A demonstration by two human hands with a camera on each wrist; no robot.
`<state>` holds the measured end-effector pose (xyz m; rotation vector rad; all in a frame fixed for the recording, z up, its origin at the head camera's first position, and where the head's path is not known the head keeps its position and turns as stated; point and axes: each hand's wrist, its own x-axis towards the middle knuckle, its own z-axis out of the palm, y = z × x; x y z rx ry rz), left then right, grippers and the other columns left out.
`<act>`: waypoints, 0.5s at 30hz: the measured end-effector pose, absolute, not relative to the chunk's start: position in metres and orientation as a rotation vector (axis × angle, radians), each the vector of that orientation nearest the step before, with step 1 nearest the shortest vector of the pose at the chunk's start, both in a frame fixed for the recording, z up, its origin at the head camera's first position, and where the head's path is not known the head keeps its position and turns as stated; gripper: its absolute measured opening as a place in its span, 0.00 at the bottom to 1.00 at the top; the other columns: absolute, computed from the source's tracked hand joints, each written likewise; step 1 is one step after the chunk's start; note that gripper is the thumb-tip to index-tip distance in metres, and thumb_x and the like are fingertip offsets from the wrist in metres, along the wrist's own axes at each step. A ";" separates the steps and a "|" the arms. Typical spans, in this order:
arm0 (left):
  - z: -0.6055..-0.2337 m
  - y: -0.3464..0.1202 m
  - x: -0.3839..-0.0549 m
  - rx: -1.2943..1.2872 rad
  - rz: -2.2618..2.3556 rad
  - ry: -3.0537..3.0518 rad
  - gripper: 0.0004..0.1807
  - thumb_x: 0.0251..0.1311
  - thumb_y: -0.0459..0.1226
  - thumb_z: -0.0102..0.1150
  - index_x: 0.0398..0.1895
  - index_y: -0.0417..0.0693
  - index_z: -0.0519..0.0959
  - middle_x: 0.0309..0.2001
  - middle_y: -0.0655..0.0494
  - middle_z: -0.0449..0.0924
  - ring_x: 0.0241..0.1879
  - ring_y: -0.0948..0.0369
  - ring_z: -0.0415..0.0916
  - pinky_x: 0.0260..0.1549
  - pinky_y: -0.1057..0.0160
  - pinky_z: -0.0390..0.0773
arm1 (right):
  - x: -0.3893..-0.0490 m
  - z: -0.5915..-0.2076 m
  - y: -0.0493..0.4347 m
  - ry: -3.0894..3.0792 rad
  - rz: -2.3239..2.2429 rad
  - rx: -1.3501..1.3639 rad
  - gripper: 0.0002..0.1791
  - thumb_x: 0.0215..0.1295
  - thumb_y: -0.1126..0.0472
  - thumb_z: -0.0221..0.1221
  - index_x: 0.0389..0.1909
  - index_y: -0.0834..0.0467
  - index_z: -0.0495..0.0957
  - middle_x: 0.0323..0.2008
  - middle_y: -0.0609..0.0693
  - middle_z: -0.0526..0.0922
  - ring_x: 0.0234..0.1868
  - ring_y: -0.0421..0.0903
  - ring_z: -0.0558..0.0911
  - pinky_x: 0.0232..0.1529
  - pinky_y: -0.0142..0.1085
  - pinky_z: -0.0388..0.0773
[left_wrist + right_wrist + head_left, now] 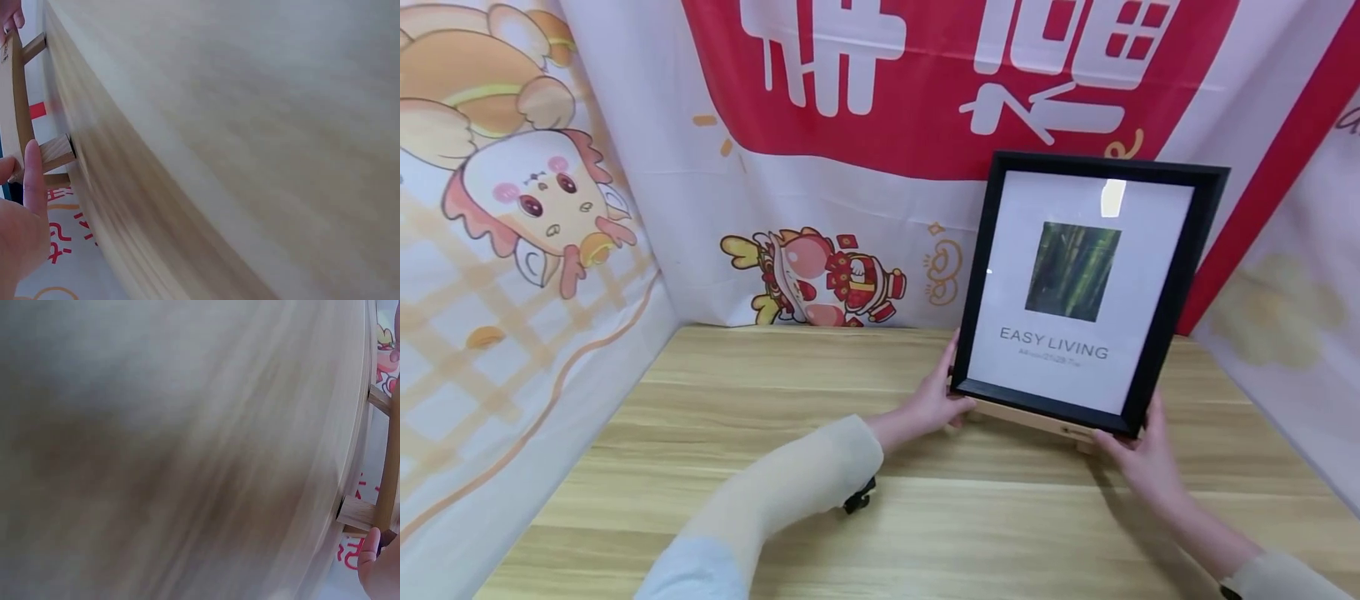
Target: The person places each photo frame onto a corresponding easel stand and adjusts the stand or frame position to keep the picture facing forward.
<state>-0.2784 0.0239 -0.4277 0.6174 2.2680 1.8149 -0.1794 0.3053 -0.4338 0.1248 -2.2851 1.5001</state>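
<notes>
A black picture frame (1177, 283) with a white mat and a small green bamboo print leans back on a light wooden stand (1028, 419). My left hand (934, 403) grips the stand's left end at the frame's lower left corner, thumb in front. At the lower right corner, my right hand (1152, 463) holds the other end, its thumb on the front ledge. Short feet of the stand (57, 154) meet the tabletop in the left wrist view. The right wrist view shows the ledge (389, 462) edge-on. Fingers behind the frame are partly hidden.
The wood-grain tabletop (760, 392) spreads to the left and in front. A printed cloth (692, 208) with red and white patterns hangs behind, close to the frame. Patterned cloths also hang at both sides. A black strap piece (859, 497) shows under the left sleeve.
</notes>
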 end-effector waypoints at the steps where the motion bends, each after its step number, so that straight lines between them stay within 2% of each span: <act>1: -0.427 0.021 -0.277 0.611 1.815 2.275 0.65 0.54 0.20 0.63 0.74 0.87 0.36 0.65 0.41 0.65 0.30 0.48 0.81 0.16 0.54 0.82 | -0.181 -0.434 0.304 -2.289 1.510 0.129 0.55 0.59 0.79 0.60 0.77 0.53 0.36 0.60 0.66 0.58 0.40 0.26 0.73 0.37 0.20 0.77; 7: -0.425 0.004 -0.271 0.562 1.815 2.317 0.65 0.53 0.20 0.63 0.73 0.89 0.35 0.66 0.40 0.63 0.31 0.47 0.81 0.16 0.54 0.82 | -0.188 -0.432 0.291 -2.316 1.557 0.142 0.53 0.61 0.77 0.60 0.76 0.54 0.35 0.62 0.70 0.57 0.40 0.25 0.73 0.37 0.20 0.77; 15: -0.427 -0.019 -0.266 0.525 1.850 2.332 0.66 0.52 0.19 0.63 0.74 0.85 0.34 0.69 0.35 0.59 0.32 0.46 0.81 0.19 0.52 0.83 | -0.197 -0.430 0.273 -2.331 1.594 0.195 0.56 0.60 0.78 0.60 0.77 0.54 0.32 0.64 0.74 0.56 0.38 0.27 0.74 0.37 0.20 0.77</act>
